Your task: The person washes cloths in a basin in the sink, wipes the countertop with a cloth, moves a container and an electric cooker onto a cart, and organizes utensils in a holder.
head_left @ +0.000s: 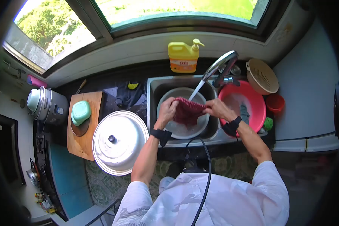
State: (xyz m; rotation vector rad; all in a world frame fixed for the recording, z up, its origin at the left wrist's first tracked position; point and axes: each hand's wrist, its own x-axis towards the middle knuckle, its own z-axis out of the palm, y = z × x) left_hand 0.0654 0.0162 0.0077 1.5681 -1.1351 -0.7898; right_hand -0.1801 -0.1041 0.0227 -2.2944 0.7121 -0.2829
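A dark red cloth [186,113] is stretched between my two hands, over a grey basin [163,126] in the steel sink [151,94]. My left hand [167,110] is closed on the cloth's left edge, and my right hand [217,109] pinches its right end. Water runs from the faucet [218,64] onto or just behind the cloth's upper edge. The lower part of the cloth hangs toward the water in the basin. To the right, a pink-red basin [260,109] holds cloudy water and a grey-green cloth [244,113].
Behind the sink stands a yellow pump bottle [183,56]. Left of it are a dark cloth [128,95], a large metal lid [120,150] and a cutting board [95,109] with a green container [81,111]. A beige colander [263,75] and red cup [275,103] sit at right.
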